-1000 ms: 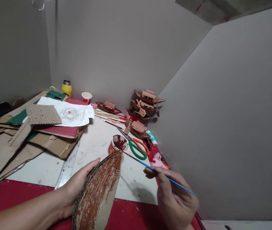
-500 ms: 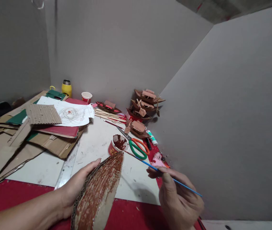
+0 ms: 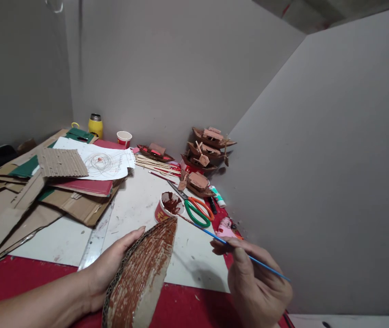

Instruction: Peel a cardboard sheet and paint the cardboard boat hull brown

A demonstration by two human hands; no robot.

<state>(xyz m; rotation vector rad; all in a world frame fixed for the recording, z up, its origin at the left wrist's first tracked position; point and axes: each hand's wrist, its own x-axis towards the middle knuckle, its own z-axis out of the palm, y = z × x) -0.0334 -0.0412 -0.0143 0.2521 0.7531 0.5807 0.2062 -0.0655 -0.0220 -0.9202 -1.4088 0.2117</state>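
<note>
My left hand (image 3: 110,266) grips the back of a boat-shaped piece of corrugated cardboard (image 3: 142,273), held upright and partly coated in brown paint. My right hand (image 3: 254,282) pinches a thin blue-handled paintbrush (image 3: 228,243). The brush tip lies just right of the cardboard's upper point, near a small red paper cup of brown paint (image 3: 168,205). Both hands are closed on what they hold.
Green and orange scissors (image 3: 196,210) lie beside the paint cup. Several small brown cardboard boats (image 3: 204,157) stand by the grey wall. A metal ruler (image 3: 95,239), stacked cardboard and paper (image 3: 64,182), wooden sticks (image 3: 153,164), a yellow flask (image 3: 95,125) and another cup (image 3: 124,137) lie farther left.
My right hand has drifted slightly right and down with the brush, its tip pulling a little away from the cardboard's point. The left hand and cardboard have barely moved.
</note>
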